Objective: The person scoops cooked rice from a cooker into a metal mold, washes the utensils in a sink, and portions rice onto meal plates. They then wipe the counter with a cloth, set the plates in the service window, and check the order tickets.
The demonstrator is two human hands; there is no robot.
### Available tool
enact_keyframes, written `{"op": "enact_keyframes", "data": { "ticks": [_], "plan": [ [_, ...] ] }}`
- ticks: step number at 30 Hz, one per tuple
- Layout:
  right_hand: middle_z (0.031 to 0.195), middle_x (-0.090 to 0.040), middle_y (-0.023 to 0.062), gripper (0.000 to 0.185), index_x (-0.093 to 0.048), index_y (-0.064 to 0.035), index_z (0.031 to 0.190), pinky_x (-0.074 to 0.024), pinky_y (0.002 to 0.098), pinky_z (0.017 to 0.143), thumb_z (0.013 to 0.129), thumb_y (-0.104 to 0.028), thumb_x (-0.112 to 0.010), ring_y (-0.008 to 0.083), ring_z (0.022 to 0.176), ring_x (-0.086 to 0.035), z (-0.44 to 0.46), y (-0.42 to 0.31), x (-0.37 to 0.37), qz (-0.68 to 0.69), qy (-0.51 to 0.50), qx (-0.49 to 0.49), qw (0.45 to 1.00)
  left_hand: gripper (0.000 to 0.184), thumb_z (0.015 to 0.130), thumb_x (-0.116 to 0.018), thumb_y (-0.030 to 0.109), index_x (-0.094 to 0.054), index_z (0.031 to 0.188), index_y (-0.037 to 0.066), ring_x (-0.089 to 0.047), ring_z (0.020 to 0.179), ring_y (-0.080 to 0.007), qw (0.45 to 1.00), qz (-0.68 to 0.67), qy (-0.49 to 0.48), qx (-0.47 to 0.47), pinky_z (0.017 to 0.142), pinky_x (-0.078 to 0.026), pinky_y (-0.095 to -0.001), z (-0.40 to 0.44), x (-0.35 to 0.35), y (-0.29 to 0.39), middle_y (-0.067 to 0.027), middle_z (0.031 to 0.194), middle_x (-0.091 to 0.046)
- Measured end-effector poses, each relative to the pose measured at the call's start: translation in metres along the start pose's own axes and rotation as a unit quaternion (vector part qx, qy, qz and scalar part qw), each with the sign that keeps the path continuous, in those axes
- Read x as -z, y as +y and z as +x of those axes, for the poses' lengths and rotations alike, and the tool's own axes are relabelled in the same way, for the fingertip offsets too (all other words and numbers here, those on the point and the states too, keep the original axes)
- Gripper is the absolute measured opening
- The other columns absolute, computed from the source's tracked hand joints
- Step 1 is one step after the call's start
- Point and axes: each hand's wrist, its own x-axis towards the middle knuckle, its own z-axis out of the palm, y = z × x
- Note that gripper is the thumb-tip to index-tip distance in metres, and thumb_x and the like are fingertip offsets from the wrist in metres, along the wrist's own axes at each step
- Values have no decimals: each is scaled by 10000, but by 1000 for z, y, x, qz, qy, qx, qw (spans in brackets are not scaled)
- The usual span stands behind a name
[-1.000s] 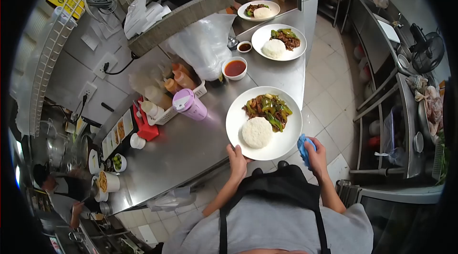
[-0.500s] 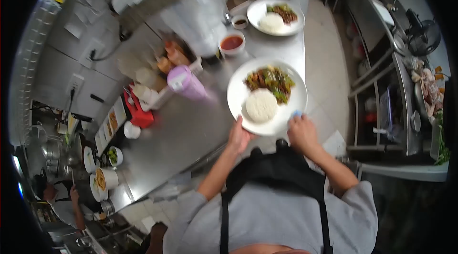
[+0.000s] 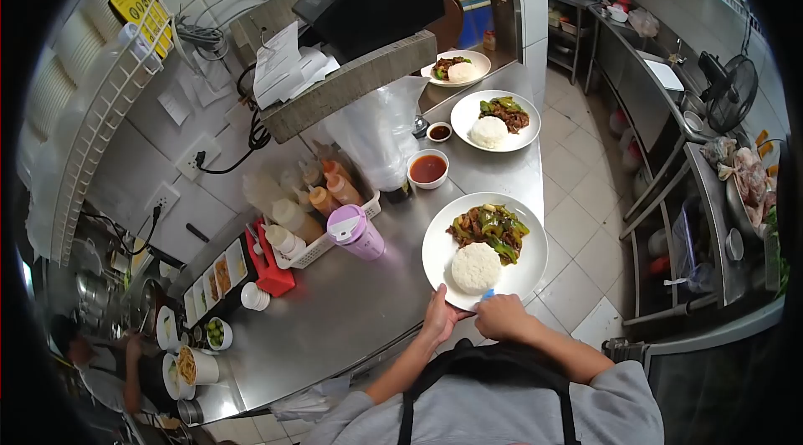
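A white plate [image 3: 535, 254] carries a round mound of rice [image 3: 476, 268] and a stir-fry of brown meat and green peppers [image 3: 495, 232]. My left hand [image 3: 441, 317] grips the plate at its near rim, thumb on top and fingers beneath. My right hand [image 3: 504, 317] is closed at the near right rim, pinching a small piece of blue cloth [image 3: 487, 295] against the plate; most of the cloth is hidden by the fingers. Beyond the plate, a bowl of red-orange sauce [image 3: 428, 167] and a small cup of dark sauce [image 3: 439, 132] stand on the steel counter [image 3: 335, 319].
Two similar plates, one nearer [image 3: 527, 134] and one farther [image 3: 477, 77], sit at the back. Left of me are a lilac tumbler [image 3: 358, 234], a basket of squeeze bottles [image 3: 335, 232] and a red holder [image 3: 272, 269]. A co-worker [image 3: 109, 370] stands far left; a fan [image 3: 734, 94] is at right.
The view has tilted upward, so the counter and plates appear lower. My right hand with the blue cloth has moved left along the plate's rim, nearer my left hand.
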Motion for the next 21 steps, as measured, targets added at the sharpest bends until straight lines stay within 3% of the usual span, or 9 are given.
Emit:
{"op": "enact_keyframes", "data": {
  "ticks": [3, 6, 9, 12, 13, 14, 15, 17, 21],
  "plan": [
    [759, -635, 149, 228, -624, -102, 893, -488, 442, 624, 728, -210, -509, 311, 696, -622, 3, -7, 12, 77, 9, 42, 996, 458, 949, -257, 338, -216, 1305, 52, -448, 1141, -325, 998, 28, -60, -8, 889, -419, -521, 9, 14, -3, -167, 1309, -361],
    [835, -637, 127, 185, -624, -83, 823, -489, 426, 685, 737, -205, -516, 318, 776, -615, -17, -8, 15, 92, 24, 25, 995, 429, 946, -277, 285, -221, 1295, 42, -462, 1122, -335, 1000, -4, -24, -16, 880, -433, -513, 6, 9, -3, -177, 1288, -376],
    [809, -627, 162, 223, -608, -96, 930, -481, 451, 636, 756, -199, -514, 333, 713, -607, -45, 25, -5, 71, 117, 64, 989, 394, 916, -310, 155, -230, 1279, 25, -488, 1093, -331, 1000, 10, 20, -10, 822, -489, -478, 0, 0, 3, -195, 1257, -392],
    [845, -635, 132, 281, -585, -80, 1025, -492, 367, 657, 779, -200, -523, 275, 735, -612, -79, 72, -15, 246, 98, -85, 961, 416, 862, -329, 44, -234, 1266, 10, -542, 1018, -326, 997, 67, -28, -36, 748, -535, -435, 7, 5, 3, -214, 1202, -430],
    [844, -642, 109, 284, -583, -81, 1042, -492, 341, 680, 787, -187, -516, 291, 733, -610, -84, 81, -15, 346, 81, -178, 918, 435, 842, -331, 21, -232, 1265, 6, -562, 981, -321, 995, 82, -37, -32, 720, -546, -421, 12, 9, 1, -217, 1182, -445],
    [872, -633, 92, 286, -568, -57, 1061, -486, 324, 696, 827, -199, -484, 253, 765, -604, -80, 82, -27, 502, 183, -181, 826, 454, 822, -332, -2, -230, 1264, 1, -581, 944, -316, 994, 95, -45, -22, 692, -556, -407, 15, 12, -2, -220, 1162, -460],
    [900, -625, 75, 295, -554, -33, 1079, -480, 306, 711, 867, -210, -452, 215, 796, -597, -69, 83, -49, 632, 282, -186, 697, 477, 792, -342, -13, -232, 1256, -16, -589, 919, -330, 993, 88, -73, -16, 704, -551, -428, 14, 13, -2, -214, 1127, -486],
    [1003, -577, 65, 343, -492, 2, 1138, -465, 302, 770, 925, -241, -378, 163, 871, -565, -39, 79, -84, 815, 356, -180, 420, 516, 759, -352, -18, -214, 1257, -24, -585, 926, -338, 998, 19, -62, 17, 709, -548, -442, 11, 12, -5, -218, 1155, -465],
    [1092, -544, 95, 372, -434, -16, 1198, -455, 302, 821, 934, -268, -362, 174, 961, -550, -6, 89, -81, 840, 419, -60, 338, 554, 745, -361, -10, -181, 1269, -18, -573, 949, -349, 996, 48, -54, 53, 729, -540, -466, -5, 11, -2, -224, 1190, -433]
  ]
}}
